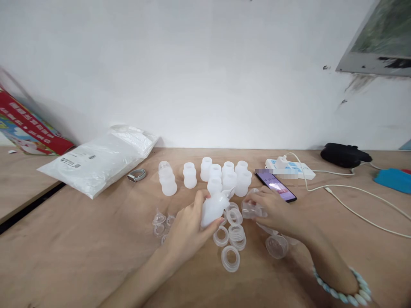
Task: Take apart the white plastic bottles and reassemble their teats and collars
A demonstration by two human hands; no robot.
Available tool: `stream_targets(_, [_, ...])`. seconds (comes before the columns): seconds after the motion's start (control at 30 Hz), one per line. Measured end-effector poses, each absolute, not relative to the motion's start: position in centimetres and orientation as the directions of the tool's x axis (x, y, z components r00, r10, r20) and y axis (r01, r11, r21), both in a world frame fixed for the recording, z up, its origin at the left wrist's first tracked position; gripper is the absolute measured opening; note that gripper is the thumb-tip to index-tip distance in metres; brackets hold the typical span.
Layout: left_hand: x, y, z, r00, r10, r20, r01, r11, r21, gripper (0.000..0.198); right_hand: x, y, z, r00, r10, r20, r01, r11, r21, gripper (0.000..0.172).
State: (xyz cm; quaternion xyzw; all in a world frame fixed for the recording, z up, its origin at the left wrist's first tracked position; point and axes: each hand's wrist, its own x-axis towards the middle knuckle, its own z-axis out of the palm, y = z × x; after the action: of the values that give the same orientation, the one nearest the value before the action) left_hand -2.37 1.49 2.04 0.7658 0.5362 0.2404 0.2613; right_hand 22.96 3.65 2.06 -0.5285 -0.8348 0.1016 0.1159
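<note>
My left hand (pixel 189 220) is closed around a white baby bottle (pixel 212 209), tilted so that its clear nipple end points right. In my right hand (pixel 271 207) is a clear cap (pixel 252 208), held just right of the bottle. Clear screw rings (pixel 230 259) lie loose between and below my hands. Other clear caps (pixel 276 247) rest under my right forearm, partly hidden by it. Several clear nipples (pixel 159 219) sit left of my left wrist. Behind my hands stand several open white bottles (pixel 190 175), and one capped bottle (pixel 168 182) is at their left.
A white plastic package (pixel 99 158) and a watch (pixel 136 175) lie on the left. To the right are a phone (pixel 279 188), a power strip (pixel 303 170) with a white cable (pixel 362 215), a black case (pixel 345 155) and a blue item (pixel 393 180). A wall rises behind the table.
</note>
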Motion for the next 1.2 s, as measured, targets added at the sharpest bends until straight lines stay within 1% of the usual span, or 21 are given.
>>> stream_targets(0.1, [-2.3, 1.5, 1.9, 0.319, 0.943, 0.097, 0.705, -0.305, 0.640, 0.035, 24.0, 3.6, 2.8, -0.348, 0.903, 0.251, 0.786, 0.427, -0.447, 0.030])
stream_targets(0.17, [-2.3, 1.6, 1.9, 0.335, 0.938, 0.090, 0.701, -0.312, 0.641, 0.035, 24.3, 3.5, 3.3, -0.280, 0.904, 0.323, 0.677, 0.425, -0.601, 0.032])
stream_targets(0.23, [-2.3, 1.6, 1.9, 0.352, 0.932, 0.085, 0.696, -0.322, 0.642, 0.035, 24.5, 3.5, 3.6, -0.230, 0.907, 0.353, 0.514, 0.421, -0.747, 0.033])
stream_targets(0.27, [-2.4, 1.6, 1.9, 0.365, 0.927, 0.086, 0.692, -0.332, 0.641, 0.034, 24.6, 3.4, 3.7, -0.222, 0.906, 0.359, 0.430, 0.422, -0.798, 0.033])
stream_targets(0.33, [-2.4, 1.6, 2.0, 0.399, 0.912, 0.094, 0.685, -0.364, 0.631, 0.035, 24.7, 3.4, 3.9, -0.243, 0.899, 0.365, 0.324, 0.430, -0.843, 0.031])
stream_targets(0.43, [-2.3, 1.4, 2.1, 0.441, 0.893, 0.087, 0.683, -0.397, 0.614, 0.037, 24.3, 3.2, 4.1, -0.337, 0.869, 0.362, 0.325, 0.468, -0.822, 0.027])
stream_targets(0.57, [-2.2, 1.1, 2.2, 0.474, 0.877, 0.079, 0.676, -0.419, 0.606, 0.039, 22.7, 2.8, 3.9, -0.451, 0.815, 0.364, 0.372, 0.542, -0.753, 0.026])
stream_targets(0.7, [-2.4, 1.0, 2.7, 0.511, 0.857, 0.073, 0.681, -0.455, 0.574, 0.037, 21.4, 2.5, 3.6, -0.491, 0.750, 0.443, 0.360, 0.638, -0.681, 0.024])
stream_targets(0.8, [-2.4, 0.8, 2.8, 0.515, 0.851, 0.098, 0.703, -0.485, 0.520, 0.039, 21.1, 2.5, 3.7, -0.504, 0.715, 0.484, 0.334, 0.678, -0.654, 0.024])
stream_targets(0.87, [-2.3, 0.7, 2.8, 0.518, 0.849, 0.106, 0.701, -0.492, 0.516, 0.040, 21.0, 2.4, 3.8, -0.522, 0.687, 0.506, 0.306, 0.704, -0.641, 0.025])
stream_targets(1.0, [-2.2, 0.5, 2.5, 0.537, 0.837, 0.102, 0.664, -0.494, 0.561, 0.040, 20.7, 2.0, 4.1, -0.558, 0.639, 0.530, 0.268, 0.743, -0.614, 0.026])
stream_targets(1.1, [-2.4, 0.5, 2.5, 0.526, 0.847, 0.077, 0.656, -0.462, 0.596, 0.040, 20.4, 1.6, 4.0, -0.520, 0.682, 0.514, 0.315, 0.713, -0.627, 0.023])
stream_targets(1.13, [-2.4, 0.5, 2.5, 0.521, 0.851, 0.073, 0.644, -0.447, 0.621, 0.041, 20.3, 1.6, 3.9, -0.493, 0.707, 0.506, 0.333, 0.691, -0.642, 0.025])
stream_targets(1.2, [-2.6, 0.7, 2.4, 0.505, 0.858, 0.096, 0.583, -0.421, 0.695, 0.044, 20.2, 1.5, 3.6, -0.437, 0.760, 0.480, 0.338, 0.634, -0.696, 0.037])
